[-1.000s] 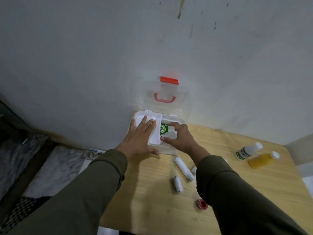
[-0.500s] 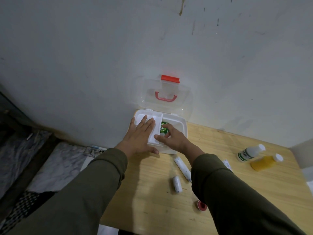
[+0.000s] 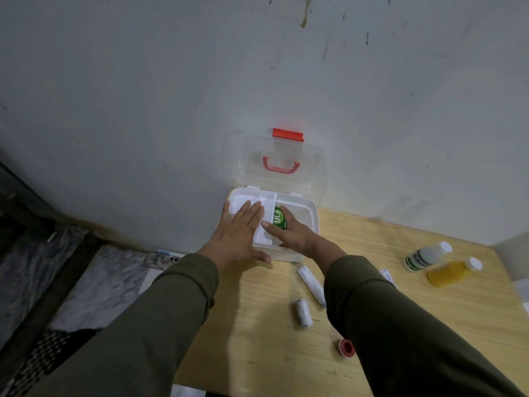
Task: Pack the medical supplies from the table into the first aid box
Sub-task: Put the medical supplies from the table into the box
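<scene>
The white first aid box (image 3: pixel 310 222) stands open against the wall, its clear lid (image 3: pixel 315 173) with a red handle leaning back. My left hand (image 3: pixel 239 234) lies flat, fingers spread, on the white inner tray (image 3: pixel 264 206) in the box's left half. My right hand (image 3: pixel 293 234) reaches into the right compartment and grips a green packet (image 3: pixel 279 219) between thumb and fingers, next to the tray's edge. On the wooden table (image 3: pixel 272 353) lie two white bandage rolls (image 3: pixel 310 285) (image 3: pixel 303 313), a red tape roll (image 3: pixel 347 348), a white bottle (image 3: pixel 426 256) and a yellow bottle (image 3: pixel 452 272).
A small white packet (image 3: pixel 386 275) peeks out beside my right sleeve. A phone (image 3: pixel 163 259) lies off the table's left edge, above a marble-patterned floor. The wall rises directly behind the box. The table's right end is near the two bottles.
My right hand has shifted left and lower inside the box, bringing the green packet up against the tray's edge. The left hand has stayed flat on the tray.
</scene>
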### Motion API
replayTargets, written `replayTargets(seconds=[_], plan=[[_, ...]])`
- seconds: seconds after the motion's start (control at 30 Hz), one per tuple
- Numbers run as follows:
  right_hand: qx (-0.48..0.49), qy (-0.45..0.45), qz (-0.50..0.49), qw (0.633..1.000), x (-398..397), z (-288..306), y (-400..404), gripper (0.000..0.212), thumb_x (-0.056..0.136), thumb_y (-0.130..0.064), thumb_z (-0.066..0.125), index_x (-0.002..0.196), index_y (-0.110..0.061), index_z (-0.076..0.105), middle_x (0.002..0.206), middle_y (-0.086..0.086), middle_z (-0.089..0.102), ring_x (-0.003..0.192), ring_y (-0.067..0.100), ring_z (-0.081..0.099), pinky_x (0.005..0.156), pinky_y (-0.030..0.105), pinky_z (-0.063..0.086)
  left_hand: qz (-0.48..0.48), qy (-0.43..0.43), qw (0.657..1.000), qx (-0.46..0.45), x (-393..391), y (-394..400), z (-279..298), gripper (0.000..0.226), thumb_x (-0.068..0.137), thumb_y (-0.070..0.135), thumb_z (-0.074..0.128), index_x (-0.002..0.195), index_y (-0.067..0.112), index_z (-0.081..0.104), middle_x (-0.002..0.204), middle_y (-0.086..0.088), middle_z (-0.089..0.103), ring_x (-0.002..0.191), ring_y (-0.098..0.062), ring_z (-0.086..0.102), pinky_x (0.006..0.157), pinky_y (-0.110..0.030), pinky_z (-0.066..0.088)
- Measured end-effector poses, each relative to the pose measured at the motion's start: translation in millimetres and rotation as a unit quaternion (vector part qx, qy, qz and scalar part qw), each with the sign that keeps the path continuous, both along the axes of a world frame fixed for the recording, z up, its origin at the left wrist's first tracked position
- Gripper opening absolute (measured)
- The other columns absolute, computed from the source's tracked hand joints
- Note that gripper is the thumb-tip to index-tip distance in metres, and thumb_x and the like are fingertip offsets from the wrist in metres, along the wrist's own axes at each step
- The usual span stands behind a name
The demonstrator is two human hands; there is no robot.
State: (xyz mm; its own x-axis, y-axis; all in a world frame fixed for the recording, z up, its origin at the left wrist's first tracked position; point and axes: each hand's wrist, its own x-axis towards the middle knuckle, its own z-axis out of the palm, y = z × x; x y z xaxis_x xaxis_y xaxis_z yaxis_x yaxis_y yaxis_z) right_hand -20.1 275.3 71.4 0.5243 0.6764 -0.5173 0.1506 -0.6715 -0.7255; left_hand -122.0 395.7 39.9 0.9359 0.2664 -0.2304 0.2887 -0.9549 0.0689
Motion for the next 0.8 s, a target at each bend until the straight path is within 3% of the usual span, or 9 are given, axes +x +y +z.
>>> replayTargets(seconds=[0.2,0.33,0.47,0.57,0.67,0.8], plan=[[-0.042,0.026,-0.009,0.999,-2,-6,8,0.09,0.077,-0.079,0.029,0.147,-0.036,-0.006,0.154,0.011,0.029,0.133,0.036,0.038,0.112,0.052,0.03,-0.002,-0.002,1.0,0.004,0,1,-2,0.119,0.067,0.085,0.04,0.149,0.015,-0.01,0.159,-0.002,-0.014,0.146,-0.02,-0.014,0.114,-0.058,-0.011],[-0.06,-0.019,-0.012,0.998,-1,-10,9,0.082,0.081,-0.077,0.019,0.147,-0.035,-0.006,0.154,0.013,0.028,0.134,0.037,0.038,0.112,0.052,0.03,-0.004,-0.009,1.0,0.005,0,2,-2,0.12,0.065,0.086,0.04,0.149,0.015,-0.009,0.159,-0.003,-0.013,0.146,-0.02,-0.015,0.113,-0.057,-0.013],[-0.031,-0.08,-0.032,0.996,-1,-6,3,0.073,0.089,-0.064,0.033,0.148,-0.033,0.004,0.15,0.015,0.035,0.132,0.036,0.042,0.11,0.045,0.034,-0.004,-0.019,1.0,0.0,0,3,-5,0.119,0.065,0.086,0.04,0.149,0.016,-0.007,0.16,-0.003,-0.01,0.146,-0.021,-0.014,0.111,-0.056,-0.015],[0.015,-0.159,-0.033,0.987,0,2,-6,0.066,0.09,-0.046,0.052,0.146,-0.028,0.02,0.131,0.015,0.057,0.116,0.03,0.056,0.095,0.035,0.042,-0.007,-0.043,0.999,-0.032,-3,5,-4,0.114,0.068,0.085,0.038,0.15,0.018,-0.002,0.16,-0.001,-0.004,0.147,-0.02,-0.011,0.111,-0.056,-0.015],[0.047,-0.245,-0.052,0.967,2,14,-18,0.056,0.087,-0.035,0.059,0.137,-0.026,0.036,0.109,0.011,0.065,0.098,0.027,0.063,0.085,0.032,0.047,-0.024,-0.121,0.989,-0.085,-8,5,6,0.094,0.076,0.079,0.029,0.149,0.022,0.013,0.159,0.004,0.013,0.147,-0.014,-0.001,0.112,-0.056,-0.014],[0.07,-0.334,-0.1,0.935,8,30,-42,0.05,0.085,-0.027,0.059,0.131,-0.023,0.042,0.099,0.006,0.061,0.079,0.02,0.057,0.076,0.03,0.047,-0.074,-0.226,0.966,-0.102,1,0,22,0.076,0.082,0.07,0.022,0.143,0.024,0.031,0.152,0.004,0.032,0.144,-0.013,0.017,0.114,-0.052,-0.008]])
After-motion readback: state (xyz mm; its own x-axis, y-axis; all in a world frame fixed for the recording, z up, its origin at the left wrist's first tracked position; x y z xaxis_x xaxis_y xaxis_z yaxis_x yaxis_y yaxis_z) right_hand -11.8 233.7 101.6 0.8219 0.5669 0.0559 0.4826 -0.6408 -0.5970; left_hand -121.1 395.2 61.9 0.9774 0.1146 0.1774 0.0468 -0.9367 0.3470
